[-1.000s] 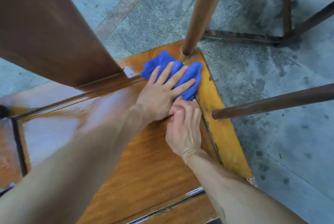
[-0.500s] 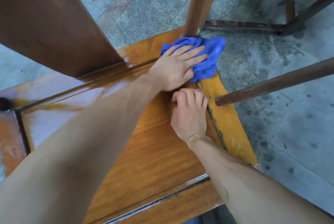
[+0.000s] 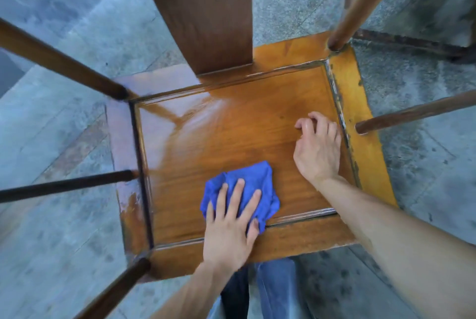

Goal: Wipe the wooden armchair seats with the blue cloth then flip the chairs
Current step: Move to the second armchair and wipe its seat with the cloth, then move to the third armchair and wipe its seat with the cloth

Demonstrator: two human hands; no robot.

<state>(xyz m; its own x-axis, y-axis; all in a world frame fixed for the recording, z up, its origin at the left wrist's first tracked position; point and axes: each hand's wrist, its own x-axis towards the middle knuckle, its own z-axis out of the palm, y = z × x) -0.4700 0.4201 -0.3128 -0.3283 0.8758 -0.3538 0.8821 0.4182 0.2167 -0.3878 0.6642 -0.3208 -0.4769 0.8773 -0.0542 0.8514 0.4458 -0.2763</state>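
I am pressing my left hand [image 3: 229, 226] flat on the crumpled bright blue cloth [image 3: 244, 187], fingers straight and slightly spread across its top. The cloth is lying on the glossy orange-brown wooden armchair seat [image 3: 231, 128], near the front edge of the sunken centre panel, with one corner reaching the groove that borders the front rail. My right hand [image 3: 318, 148] is resting on the same panel to the right of the cloth, close to the right-hand groove; its fingers are curled under with the knuckles up, and they are holding nothing that I can see.

The seat is built like a shallow tray: a raised frame is running around a recessed panel, and the only things sitting inside that recess are the cloth and my two hands. The left and rear parts of the panel are shining with a wet-looking sheen.

The broad dark brown wooden back splat [image 3: 206, 12] is rising from the rear rail. Round wooden posts are standing at the corners and sides of the frame, one at the far right corner [image 3: 360, 2] and another at the right side [image 3: 417, 110]. The chair is standing on a grey speckled stone floor [image 3: 425, 164], and my blue jeans [image 3: 278, 290] are showing just below the front rail.
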